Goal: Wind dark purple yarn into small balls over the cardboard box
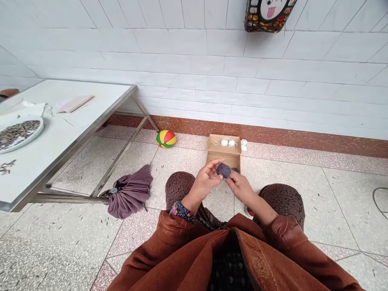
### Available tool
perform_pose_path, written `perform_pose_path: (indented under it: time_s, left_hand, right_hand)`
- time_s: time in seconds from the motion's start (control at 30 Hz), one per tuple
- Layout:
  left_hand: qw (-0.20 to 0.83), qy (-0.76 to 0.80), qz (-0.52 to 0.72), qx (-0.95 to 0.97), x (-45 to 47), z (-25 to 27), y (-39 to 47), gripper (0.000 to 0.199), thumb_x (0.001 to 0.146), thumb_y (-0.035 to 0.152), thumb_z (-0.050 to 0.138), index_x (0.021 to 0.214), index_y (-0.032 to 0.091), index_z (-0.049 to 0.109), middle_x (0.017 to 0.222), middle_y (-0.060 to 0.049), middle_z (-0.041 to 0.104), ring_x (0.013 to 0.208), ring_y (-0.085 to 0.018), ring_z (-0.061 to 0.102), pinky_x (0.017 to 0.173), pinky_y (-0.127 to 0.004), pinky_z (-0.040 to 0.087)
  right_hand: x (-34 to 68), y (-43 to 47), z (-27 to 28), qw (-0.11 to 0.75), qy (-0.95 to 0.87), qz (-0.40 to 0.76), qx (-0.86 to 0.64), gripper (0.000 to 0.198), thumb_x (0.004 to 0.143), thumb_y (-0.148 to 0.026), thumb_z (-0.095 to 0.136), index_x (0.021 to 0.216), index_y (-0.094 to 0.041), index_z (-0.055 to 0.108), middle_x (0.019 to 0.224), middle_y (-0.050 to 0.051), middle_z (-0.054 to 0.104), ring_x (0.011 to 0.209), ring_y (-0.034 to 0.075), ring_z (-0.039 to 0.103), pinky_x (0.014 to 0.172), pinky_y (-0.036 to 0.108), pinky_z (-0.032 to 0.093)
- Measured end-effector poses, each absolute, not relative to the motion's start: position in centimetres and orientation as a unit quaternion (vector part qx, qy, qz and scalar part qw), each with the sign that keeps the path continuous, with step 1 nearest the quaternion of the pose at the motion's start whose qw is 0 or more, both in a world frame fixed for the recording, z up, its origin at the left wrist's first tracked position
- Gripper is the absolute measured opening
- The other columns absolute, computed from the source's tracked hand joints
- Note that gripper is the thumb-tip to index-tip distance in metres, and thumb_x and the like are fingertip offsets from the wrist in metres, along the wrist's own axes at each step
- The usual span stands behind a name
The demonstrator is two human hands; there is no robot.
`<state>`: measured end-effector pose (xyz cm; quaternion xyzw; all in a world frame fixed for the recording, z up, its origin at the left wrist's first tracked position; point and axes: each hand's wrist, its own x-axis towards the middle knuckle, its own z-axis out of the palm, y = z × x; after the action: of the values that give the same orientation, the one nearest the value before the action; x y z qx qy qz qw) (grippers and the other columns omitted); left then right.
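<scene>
A small ball of dark purple-grey yarn (223, 170) is held up in front of me, over the near side of an open cardboard box (222, 155). My left hand (206, 178) grips the ball from the left, thumb below and fingers above. From the right, my right hand (241, 186) closes against the same ball, its fingertips partly hidden. Just behind that hand, a bit of purple (234, 169) shows in the box. Two white yarn balls (228, 142) lie at the box's far side, and more white yarn (244, 144) sits outside its right edge.
At left stands a metal-framed table (112, 95) bearing a white plate (38, 131) of dried brown pieces and a pink folded item (75, 104). A colourful ball (166, 139) and a folded purple umbrella (131, 192) lie on the floor. A dark basket (254, 24) hangs on the tiled wall.
</scene>
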<state>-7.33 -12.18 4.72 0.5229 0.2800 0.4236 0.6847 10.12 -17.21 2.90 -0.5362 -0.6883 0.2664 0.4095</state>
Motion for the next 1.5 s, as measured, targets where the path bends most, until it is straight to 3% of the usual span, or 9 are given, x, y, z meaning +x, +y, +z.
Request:
perform_pose_path:
  time_s: [0.1,0.27,0.53,0.7,1.0,1.23,1.33,1.5]
  left_hand:
    - [0.646,0.339,0.423,0.537,-7.5,4.5,-12.1,0.047,0.080,0.022,0.076,0.126,0.021,0.068,0.114,-0.007,0.069,0.104,-0.019,0.064,0.099,-0.036,0.052]
    - [0.620,0.331,0.407,0.584,-8.1,3.9,-12.7,0.044,0.073,0.019,0.079,0.117,0.020,0.068,0.116,-0.007,0.064,0.103,-0.018,0.064,0.097,-0.035,0.053]
    - [0.741,0.240,0.397,0.487,-8.0,4.1,-14.8,0.071,0.075,0.024,0.083,0.141,0.029,0.057,0.114,-0.005,0.067,0.109,-0.020,0.063,0.100,-0.037,0.049]
    - [0.728,0.253,0.402,0.494,-7.7,4.4,-15.9,0.051,0.078,0.028,0.081,0.128,0.024,0.069,0.128,-0.009,0.068,0.120,-0.024,0.061,0.105,-0.039,0.046]
    - [0.628,0.345,0.434,0.546,-8.6,5.1,-15.7,0.043,0.078,0.021,0.076,0.120,0.021,0.069,0.116,-0.007,0.066,0.105,-0.019,0.063,0.093,-0.033,0.049]
    - [0.709,0.222,0.384,0.547,-8.7,6.6,-16.8,0.075,0.076,0.018,0.082,0.145,0.031,0.055,0.110,-0.004,0.066,0.098,-0.016,0.064,0.088,-0.031,0.051]
    - [0.725,0.220,0.403,0.513,-8.7,6.7,-16.8,0.065,0.076,0.022,0.086,0.137,0.028,0.063,0.113,-0.006,0.068,0.100,-0.017,0.064,0.088,-0.030,0.050]
    - [0.676,0.308,0.436,0.507,-9.0,5.9,-16.0,0.047,0.075,0.026,0.084,0.120,0.021,0.070,0.110,-0.007,0.070,0.099,-0.018,0.064,0.089,-0.032,0.051]
  right_hand:
    - [9.3,-18.9,3.8,0.393,-0.731,0.263,-0.492,0.036,0.109,-0.044,0.047,0.084,-0.023,0.063,0.074,0.002,0.065,0.070,0.018,0.062,0.067,0.030,0.050]
    - [10.3,-17.7,7.9,0.414,-0.743,0.237,-0.469,0.030,0.108,-0.044,0.052,0.093,-0.024,0.069,0.084,0.005,0.071,0.079,0.020,0.066,0.075,0.032,0.053]
    - [10.1,-15.7,5.1,0.463,-0.621,0.322,-0.544,0.040,0.101,-0.057,0.056,0.081,-0.023,0.064,0.071,0.000,0.062,0.066,0.016,0.057,0.065,0.029,0.049]
    - [9.9,-17.6,3.0,0.457,-0.619,0.324,-0.550,0.032,0.102,-0.050,0.053,0.086,-0.023,0.062,0.073,-0.001,0.063,0.067,0.017,0.058,0.065,0.028,0.048]
    - [10.5,-21.6,6.4,0.401,-0.750,0.256,-0.459,0.022,0.106,-0.037,0.056,0.093,-0.025,0.069,0.083,0.004,0.070,0.077,0.019,0.066,0.073,0.031,0.052]
    - [12.1,-17.9,8.2,0.444,-0.719,0.231,-0.483,0.029,0.103,-0.045,0.060,0.085,-0.024,0.068,0.079,0.003,0.068,0.074,0.019,0.063,0.072,0.032,0.051]
    - [11.3,-17.7,5.6,0.450,-0.698,0.251,-0.498,0.034,0.104,-0.047,0.055,0.083,-0.023,0.065,0.074,0.001,0.066,0.068,0.018,0.061,0.066,0.030,0.050]
    - [9.5,-21.0,2.7,0.405,-0.731,0.268,-0.479,0.032,0.108,-0.044,0.050,0.090,-0.024,0.067,0.081,0.004,0.071,0.075,0.020,0.068,0.070,0.032,0.054]
